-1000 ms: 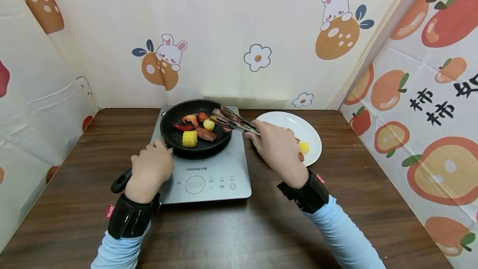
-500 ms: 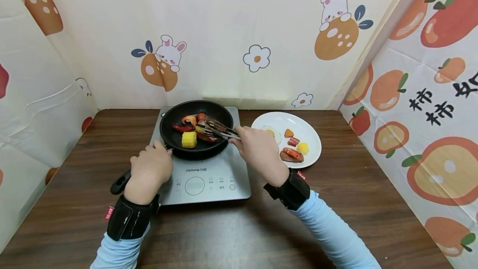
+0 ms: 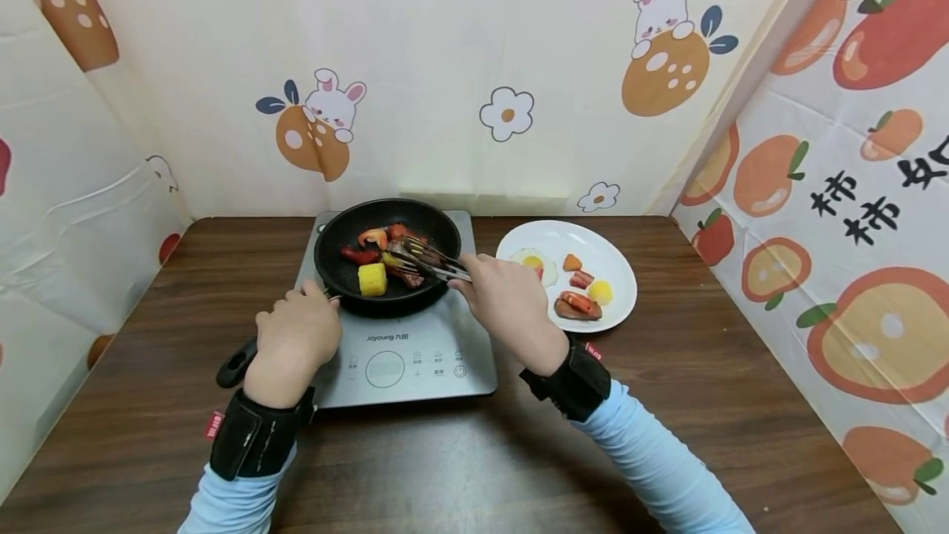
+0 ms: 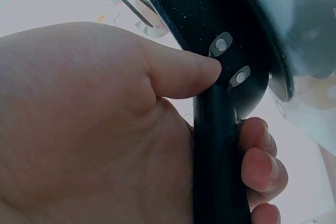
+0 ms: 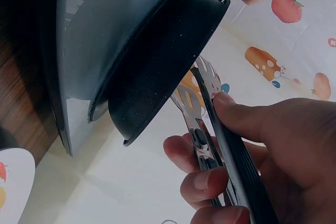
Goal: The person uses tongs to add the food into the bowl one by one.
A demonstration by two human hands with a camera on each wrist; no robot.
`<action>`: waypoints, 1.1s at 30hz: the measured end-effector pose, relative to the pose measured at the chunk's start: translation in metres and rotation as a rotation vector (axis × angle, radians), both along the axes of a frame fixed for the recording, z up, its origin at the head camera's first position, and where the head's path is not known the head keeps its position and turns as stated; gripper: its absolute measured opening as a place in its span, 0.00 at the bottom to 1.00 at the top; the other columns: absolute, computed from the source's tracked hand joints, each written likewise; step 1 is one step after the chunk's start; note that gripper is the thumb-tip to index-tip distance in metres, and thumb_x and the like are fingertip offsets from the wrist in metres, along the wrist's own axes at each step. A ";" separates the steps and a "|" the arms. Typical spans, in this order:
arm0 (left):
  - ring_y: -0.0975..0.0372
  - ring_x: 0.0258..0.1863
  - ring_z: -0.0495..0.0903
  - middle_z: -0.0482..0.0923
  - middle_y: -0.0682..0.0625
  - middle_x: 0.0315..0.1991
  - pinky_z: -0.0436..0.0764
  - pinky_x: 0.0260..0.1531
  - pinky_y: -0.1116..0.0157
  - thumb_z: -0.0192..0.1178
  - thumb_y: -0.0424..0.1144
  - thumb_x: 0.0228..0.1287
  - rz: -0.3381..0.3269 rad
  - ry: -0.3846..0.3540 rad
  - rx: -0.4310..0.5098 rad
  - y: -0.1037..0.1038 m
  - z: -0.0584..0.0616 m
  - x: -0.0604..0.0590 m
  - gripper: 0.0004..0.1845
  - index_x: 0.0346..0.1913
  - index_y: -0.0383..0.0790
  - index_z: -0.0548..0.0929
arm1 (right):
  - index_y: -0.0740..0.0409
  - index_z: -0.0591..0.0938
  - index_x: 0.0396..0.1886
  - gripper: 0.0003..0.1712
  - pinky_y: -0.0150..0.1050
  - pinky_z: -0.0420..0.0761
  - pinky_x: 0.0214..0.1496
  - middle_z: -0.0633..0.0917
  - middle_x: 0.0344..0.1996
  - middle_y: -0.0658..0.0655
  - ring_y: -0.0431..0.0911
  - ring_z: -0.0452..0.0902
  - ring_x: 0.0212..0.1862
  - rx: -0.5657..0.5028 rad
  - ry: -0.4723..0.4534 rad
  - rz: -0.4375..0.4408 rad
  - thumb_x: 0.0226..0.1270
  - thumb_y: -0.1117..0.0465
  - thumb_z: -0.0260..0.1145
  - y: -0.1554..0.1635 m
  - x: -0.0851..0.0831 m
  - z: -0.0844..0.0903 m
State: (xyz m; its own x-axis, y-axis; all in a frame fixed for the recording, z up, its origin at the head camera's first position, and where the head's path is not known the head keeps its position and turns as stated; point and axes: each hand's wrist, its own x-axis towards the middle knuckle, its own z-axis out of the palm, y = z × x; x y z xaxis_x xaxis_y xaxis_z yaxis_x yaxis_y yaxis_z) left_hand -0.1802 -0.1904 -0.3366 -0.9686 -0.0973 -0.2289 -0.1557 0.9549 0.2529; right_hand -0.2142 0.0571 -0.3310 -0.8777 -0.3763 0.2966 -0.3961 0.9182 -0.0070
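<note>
Holding both arms point(image 3: 656, 452) out toward the pan point(image 3: 393, 214); gripping at its near left with left hand point(image 3: 296, 343), with curled fingers point(image 4: 260, 169); pinching at its near right with right hand point(image 3: 511, 303), between thumb point(image 5: 249, 118) and bent fingers point(image 5: 207, 184).

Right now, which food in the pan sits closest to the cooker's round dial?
The blocky yellow chunk, at the near side of the pan. The long red piece and the food under the tongs lie farther back.
</note>
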 end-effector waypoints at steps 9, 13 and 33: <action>0.31 0.50 0.77 0.73 0.20 0.49 0.73 0.50 0.37 0.38 0.42 0.83 0.001 0.002 0.000 0.001 0.000 0.000 0.23 0.54 0.17 0.63 | 0.55 0.81 0.46 0.21 0.36 0.62 0.18 0.80 0.26 0.52 0.44 0.72 0.22 -0.038 -0.017 0.012 0.74 0.42 0.63 -0.001 0.000 -0.002; 0.31 0.49 0.77 0.73 0.20 0.48 0.73 0.50 0.37 0.38 0.42 0.83 0.001 0.014 -0.001 0.001 0.000 0.000 0.23 0.53 0.17 0.64 | 0.56 0.81 0.46 0.21 0.36 0.62 0.18 0.79 0.26 0.52 0.43 0.71 0.22 -0.054 -0.014 0.013 0.74 0.42 0.64 0.000 -0.001 -0.003; 0.31 0.49 0.77 0.73 0.20 0.48 0.73 0.49 0.37 0.39 0.42 0.83 0.000 0.019 -0.006 0.001 0.000 -0.001 0.23 0.53 0.16 0.64 | 0.55 0.82 0.54 0.25 0.37 0.64 0.19 0.83 0.29 0.53 0.44 0.73 0.23 -0.081 -0.029 -0.020 0.72 0.41 0.65 0.003 0.003 -0.005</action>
